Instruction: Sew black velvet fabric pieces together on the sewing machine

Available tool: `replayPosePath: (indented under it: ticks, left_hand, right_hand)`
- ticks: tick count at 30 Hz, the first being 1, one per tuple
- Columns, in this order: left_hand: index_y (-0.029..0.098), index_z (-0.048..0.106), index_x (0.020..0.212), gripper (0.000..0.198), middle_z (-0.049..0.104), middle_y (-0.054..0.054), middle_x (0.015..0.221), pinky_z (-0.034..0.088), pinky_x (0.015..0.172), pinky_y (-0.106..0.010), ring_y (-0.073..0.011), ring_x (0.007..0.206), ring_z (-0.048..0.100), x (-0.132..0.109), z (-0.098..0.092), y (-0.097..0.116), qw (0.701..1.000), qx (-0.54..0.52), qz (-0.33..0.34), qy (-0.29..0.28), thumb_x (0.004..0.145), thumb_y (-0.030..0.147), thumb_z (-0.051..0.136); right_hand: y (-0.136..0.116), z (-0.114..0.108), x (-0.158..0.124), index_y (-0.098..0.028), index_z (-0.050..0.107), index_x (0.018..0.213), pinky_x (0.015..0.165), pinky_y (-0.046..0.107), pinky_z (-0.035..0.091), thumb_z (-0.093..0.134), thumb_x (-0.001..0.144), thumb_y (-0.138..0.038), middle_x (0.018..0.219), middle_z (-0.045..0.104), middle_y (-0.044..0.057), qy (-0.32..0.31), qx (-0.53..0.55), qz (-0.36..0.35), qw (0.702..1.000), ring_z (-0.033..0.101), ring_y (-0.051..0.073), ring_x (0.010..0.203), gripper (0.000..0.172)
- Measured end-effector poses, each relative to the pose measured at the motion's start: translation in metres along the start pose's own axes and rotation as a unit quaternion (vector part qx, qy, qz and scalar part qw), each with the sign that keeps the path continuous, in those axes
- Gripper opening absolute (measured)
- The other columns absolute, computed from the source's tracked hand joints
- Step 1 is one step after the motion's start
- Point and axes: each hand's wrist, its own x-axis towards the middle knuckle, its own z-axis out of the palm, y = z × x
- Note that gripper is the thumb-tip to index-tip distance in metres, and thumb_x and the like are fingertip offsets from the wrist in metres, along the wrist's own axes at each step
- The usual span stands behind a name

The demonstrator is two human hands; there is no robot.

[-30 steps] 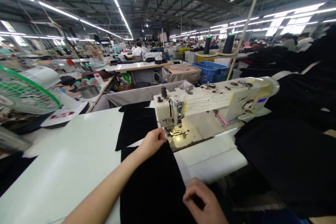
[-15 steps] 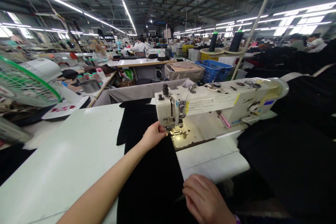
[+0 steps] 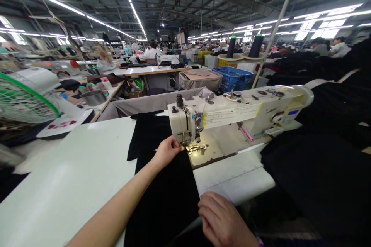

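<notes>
A cream sewing machine (image 3: 232,114) stands on a pale green table (image 3: 72,177). A long piece of black fabric (image 3: 165,197) runs from the table's near edge up to the presser foot (image 3: 194,147). My left hand (image 3: 167,149) pinches the fabric's far corner just left of the presser foot. My right hand (image 3: 223,222) rests near the table's front edge, fingers curled on the fabric's right edge. A second black piece (image 3: 147,133) lies behind the machine head.
A heap of black cloth (image 3: 319,177) fills the right side. A green-rimmed fan (image 3: 26,102) stands at the left. Thread cones (image 3: 255,46) sit on a stand behind the machine, with a blue basket (image 3: 232,79) and other workstations with people beyond.
My left hand has pushed the fabric's corner forward to the presser foot. My right hand has slid slightly left along the fabric's edge.
</notes>
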Motion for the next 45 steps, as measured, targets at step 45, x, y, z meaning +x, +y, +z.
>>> replayPosePath:
  ticks: [45]
  left_hand:
    - [0.017,0.062,0.129,0.036,0.064,-0.015,0.135,0.043,0.113,-0.052,-0.0294,0.127,0.058,-0.040,-0.020,-0.010,0.919,0.275,0.270,-0.078,0.101,0.032,0.047]
  right_hand:
    - [0.068,-0.063,0.044,-0.021,0.069,0.104,0.077,0.034,0.055,0.048,0.097,-0.031,0.093,0.072,0.008,0.144,-0.095,0.262,0.950,0.067,0.021,0.078,0.024]
